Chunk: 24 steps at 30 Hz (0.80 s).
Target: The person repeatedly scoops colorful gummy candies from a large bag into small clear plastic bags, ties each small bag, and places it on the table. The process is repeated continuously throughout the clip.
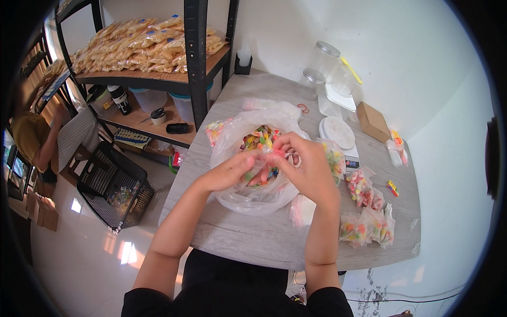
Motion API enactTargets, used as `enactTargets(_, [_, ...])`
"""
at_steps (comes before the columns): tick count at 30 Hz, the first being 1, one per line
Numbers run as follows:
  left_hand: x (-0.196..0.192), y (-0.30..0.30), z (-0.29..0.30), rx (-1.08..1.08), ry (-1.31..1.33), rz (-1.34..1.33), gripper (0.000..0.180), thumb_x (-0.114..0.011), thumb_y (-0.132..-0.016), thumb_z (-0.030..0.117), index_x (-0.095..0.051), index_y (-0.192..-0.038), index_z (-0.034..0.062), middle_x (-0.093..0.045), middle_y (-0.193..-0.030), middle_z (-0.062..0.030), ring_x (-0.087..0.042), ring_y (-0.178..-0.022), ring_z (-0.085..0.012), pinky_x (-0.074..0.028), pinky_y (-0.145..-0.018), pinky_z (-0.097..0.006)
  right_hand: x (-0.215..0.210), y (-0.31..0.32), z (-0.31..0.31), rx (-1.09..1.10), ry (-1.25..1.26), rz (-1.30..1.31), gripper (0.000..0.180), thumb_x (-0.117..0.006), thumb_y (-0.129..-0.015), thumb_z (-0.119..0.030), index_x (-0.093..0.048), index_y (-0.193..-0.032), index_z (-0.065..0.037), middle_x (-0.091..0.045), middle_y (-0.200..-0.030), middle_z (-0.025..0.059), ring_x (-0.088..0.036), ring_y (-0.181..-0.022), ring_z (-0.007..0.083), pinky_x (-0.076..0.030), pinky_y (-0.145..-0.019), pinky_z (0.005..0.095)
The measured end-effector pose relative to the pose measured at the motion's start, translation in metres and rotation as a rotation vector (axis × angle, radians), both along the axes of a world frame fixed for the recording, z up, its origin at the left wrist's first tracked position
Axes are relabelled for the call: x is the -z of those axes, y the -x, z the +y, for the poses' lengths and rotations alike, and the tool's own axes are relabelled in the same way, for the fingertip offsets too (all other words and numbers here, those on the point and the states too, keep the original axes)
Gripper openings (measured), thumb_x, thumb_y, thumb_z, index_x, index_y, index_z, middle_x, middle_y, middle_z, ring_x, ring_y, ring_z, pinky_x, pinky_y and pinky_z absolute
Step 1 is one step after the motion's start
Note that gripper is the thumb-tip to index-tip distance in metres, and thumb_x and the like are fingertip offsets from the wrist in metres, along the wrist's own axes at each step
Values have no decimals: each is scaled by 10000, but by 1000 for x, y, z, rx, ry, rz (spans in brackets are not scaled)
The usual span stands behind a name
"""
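Note:
A large translucent plastic bag [227, 198] stands with its mouth rolled wide on the grey table, full of colourful candies [256, 138]. Over that mouth, my left hand [231, 171] and my right hand [303, 162] meet, fingers closed on a small clear plastic bag [261, 154] with a reddish edge. My fingers partly hide the small bag, and I cannot tell how much is in it. Just right of my right hand lies a filled candy bag [333, 161]. More small candy bags [364, 190] rest farther right, with another group [367, 227] nearer me.
A white kitchen scale [338, 133], clear jars [323, 55] and a brown box [373, 122] stand at the back right. On the left, a black shelf [196, 63] holds bagged snacks [153, 45]. A black crate [115, 185] sits on the floor; a person [37, 134] is beyond it.

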<state>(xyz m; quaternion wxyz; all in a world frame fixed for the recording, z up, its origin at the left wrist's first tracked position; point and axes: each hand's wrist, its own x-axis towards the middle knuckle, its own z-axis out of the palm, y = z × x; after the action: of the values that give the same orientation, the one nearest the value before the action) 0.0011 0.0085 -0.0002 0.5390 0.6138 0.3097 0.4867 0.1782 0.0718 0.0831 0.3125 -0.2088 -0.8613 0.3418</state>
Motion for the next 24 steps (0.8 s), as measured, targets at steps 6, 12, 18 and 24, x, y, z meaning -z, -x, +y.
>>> enactTargets(6, [0, -7, -7, 46, 79, -9, 837, -176, -789, 790, -481, -1014, 44, -446, -749, -13, -423, -638, -92, -370, -595, -241, 14, 6, 6, -212, 10, 16, 159, -660, -804, -162, -665, -899, -35, -569, -946, 85, -578, -815, 230, -448, -736, 306])
enactTargets(12, [-4, -8, -8, 73, 139, -78, 880, -155, -779, 804, -487, -1052, 37, -474, -768, -12, -450, -681, -98, -380, -642, -236, 15, 5, 6, -221, 36, 25, 151, -617, -834, -150, -669, -880, -16, -547, -1015, 79, -570, -898, 183, -449, -793, 292])
enactTargets(18, [0, -10, -5, 49, 92, -81, 897, -151, -789, 805, -489, -1082, 28, -497, -835, -25, -475, -713, -113, -395, -673, -259, 8, -1, 8, -224, -155, -75, 158, -680, -775, -134, -674, -884, -19, -558, -1075, 103, -579, -948, 238, -448, -844, 320])
enactTargets(24, [11, -7, -1, 212, 149, -267, 884, -228, -815, 773, -433, -1230, 21, -509, -1036, -48, -490, -904, -117, -396, -786, -271, 14, 0, 11, -384, -71, -115, 169, -685, -756, -96, -696, -913, -39, -580, -1081, 108, -578, -986, 245, -453, -854, 331])
